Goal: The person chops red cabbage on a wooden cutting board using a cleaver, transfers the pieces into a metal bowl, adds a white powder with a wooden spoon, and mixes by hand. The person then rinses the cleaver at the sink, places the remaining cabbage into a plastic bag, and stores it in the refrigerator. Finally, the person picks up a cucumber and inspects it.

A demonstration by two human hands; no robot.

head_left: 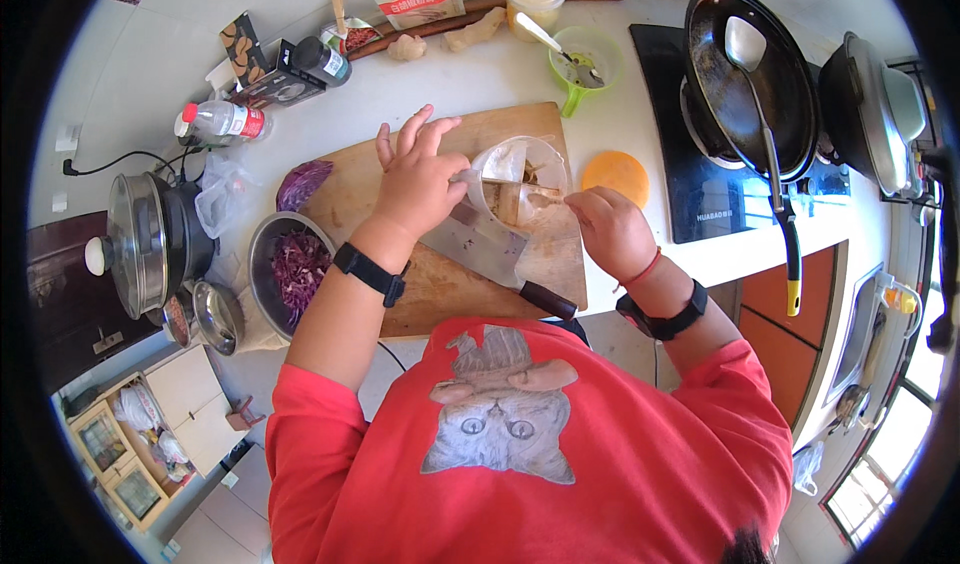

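A round clear plastic container [491,160] with inner dividers stands over the wooden cutting board [480,123]. My left hand [427,178] pinches a tab at its left side between thumb and forefinger, the other fingers raised. At its right side, my right hand [611,226] has its fingertips closed on what looks like the end of a small clear spoon [546,199]. Brown contents show in some compartments. Below the container, a cleaver [480,245] lies on the board. A round orange lid [616,177] rests on the counter beyond my right fingers.
A metal bowl of shredded purple cabbage [300,271] and a cabbage piece [302,185] are at left. A green cup [589,54] with spoons stands behind the board. On the right, a wok [720,91] holding a spatula [765,114] sits on the stove [697,211].
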